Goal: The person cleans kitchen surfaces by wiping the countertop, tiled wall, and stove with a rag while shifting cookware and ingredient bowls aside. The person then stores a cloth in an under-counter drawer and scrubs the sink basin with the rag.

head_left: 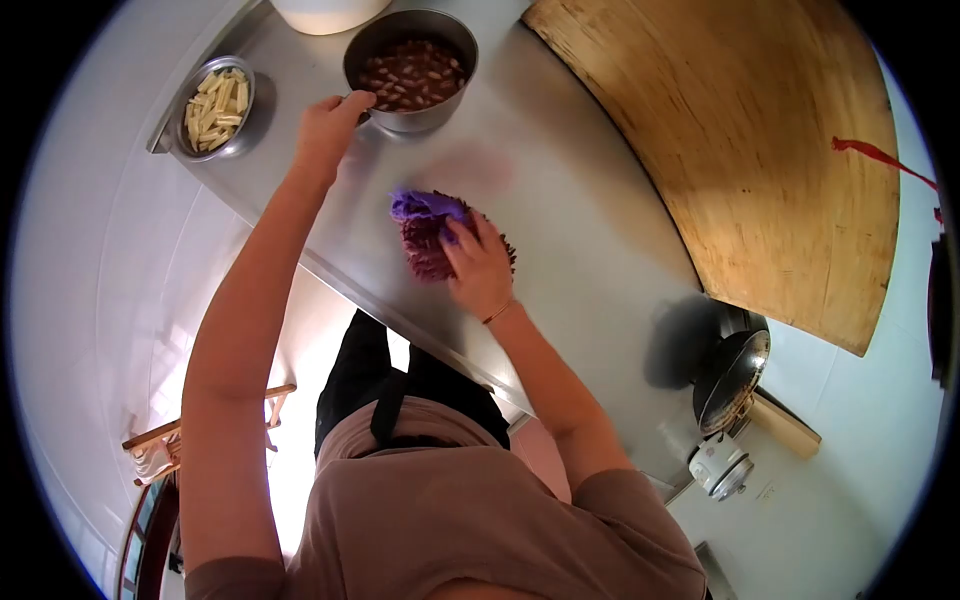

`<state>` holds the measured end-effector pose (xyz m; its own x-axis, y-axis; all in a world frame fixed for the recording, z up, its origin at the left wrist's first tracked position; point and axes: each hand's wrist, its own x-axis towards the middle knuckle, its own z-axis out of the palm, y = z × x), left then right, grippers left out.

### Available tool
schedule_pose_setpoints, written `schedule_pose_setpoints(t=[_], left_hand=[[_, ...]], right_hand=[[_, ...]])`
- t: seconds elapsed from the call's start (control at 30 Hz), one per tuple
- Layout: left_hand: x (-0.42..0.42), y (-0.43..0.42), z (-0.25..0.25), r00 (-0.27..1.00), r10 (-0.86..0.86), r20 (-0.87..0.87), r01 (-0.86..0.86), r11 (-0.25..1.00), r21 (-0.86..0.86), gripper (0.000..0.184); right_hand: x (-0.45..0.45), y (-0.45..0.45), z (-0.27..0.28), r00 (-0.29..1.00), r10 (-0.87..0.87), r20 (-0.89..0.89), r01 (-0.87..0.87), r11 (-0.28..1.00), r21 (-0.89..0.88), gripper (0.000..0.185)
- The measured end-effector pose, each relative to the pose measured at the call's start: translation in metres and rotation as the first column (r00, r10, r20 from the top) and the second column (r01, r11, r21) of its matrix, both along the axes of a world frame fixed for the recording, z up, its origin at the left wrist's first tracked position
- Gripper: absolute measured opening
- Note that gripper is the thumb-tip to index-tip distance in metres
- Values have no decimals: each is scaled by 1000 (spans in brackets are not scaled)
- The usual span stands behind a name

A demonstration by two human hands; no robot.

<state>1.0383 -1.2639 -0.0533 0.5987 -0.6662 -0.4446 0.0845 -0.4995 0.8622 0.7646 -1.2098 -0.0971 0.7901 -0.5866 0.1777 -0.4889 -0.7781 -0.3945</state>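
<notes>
My left hand (330, 138) is closed around the handle of a metal pot (410, 122), near the far side of the counter. Brown liquid with many pale bean-like or peanut-like pieces (412, 76) fills part of the pot. Under my right hand (482, 268) is a bunched purple cleaning cloth (428, 240) with a shaggy, tufted texture, pressed on the steel counter. My right fingers curl over the cloth and grip it. To the left of the pot stands a metal bowl (248, 118) of pale cut sticks (215, 108).
A large wooden board (740, 130) covers the right side of the metal counter (590, 270). A black wok (735, 380) and a white lidded appliance (718, 465) are at the lower right. A white container (328, 12) stands behind the pot. A wooden stool (155, 440) is at the lower left.
</notes>
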Motion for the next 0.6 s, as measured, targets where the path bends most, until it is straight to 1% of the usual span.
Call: schedule_pose_setpoints(t=[0.03,0.1,0.17,0.23,0.27,0.33,0.37,0.4,0.43,0.47,0.5,0.53,0.57,0.6], left_hand=[[1,-2,-2,1000,-10,3,10,1000,3,38],[3,-6,-5,1000,-1,-4,2,1000,22,37],[1,-9,-6,1000,2,7,-2,1000,20,37],[3,-12,-7,1000,13,18,-13,1000,15,37],[4,-13,-9,1000,16,13,-16,1000,16,37],[2,-13,-9,1000,16,1,-16,1000,18,38],[1,-13,-7,1000,25,11,-25,1000,16,38],[0,-13,-6,999,33,22,-33,999,16,39],[0,-14,-7,999,30,20,-31,999,18,39],[0,-14,-9,999,39,24,-40,999,34,39],[0,-16,-11,998,47,29,-48,998,50,39],[1,-16,-14,999,39,30,-41,998,52,39],[1,-16,-17,999,24,47,-28,997,68,39],[2,-17,-19,998,10,67,-15,996,84,39]], right_hand=[[-5,-10,2,1000,-10,3,10,1000,3,43],[-29,-49,1,976,-114,-188,103,993,-64,41],[-75,-82,-21,935,-347,-75,325,922,-208,43],[-125,-108,-31,856,-517,5,501,826,-260,42],[-126,-102,-33,856,-517,1,500,827,-257,42],[-122,-85,-28,702,-711,38,700,680,-218,40],[-107,-64,-30,703,-706,85,703,671,-237,36],[-94,-45,-39,774,-620,130,628,725,-283,38],[-67,-27,-24,814,-561,154,581,793,-184,40],[-50,-11,-24,864,-486,130,497,865,-71,43],[-34,3,-25,923,-385,12,384,919,-92,48],[-17,4,-9,975,-223,-13,223,975,7,49],[-12,-8,3,997,-80,-7,80,996,38,45],[-12,-23,0,996,-81,-23,82,996,19,45]])
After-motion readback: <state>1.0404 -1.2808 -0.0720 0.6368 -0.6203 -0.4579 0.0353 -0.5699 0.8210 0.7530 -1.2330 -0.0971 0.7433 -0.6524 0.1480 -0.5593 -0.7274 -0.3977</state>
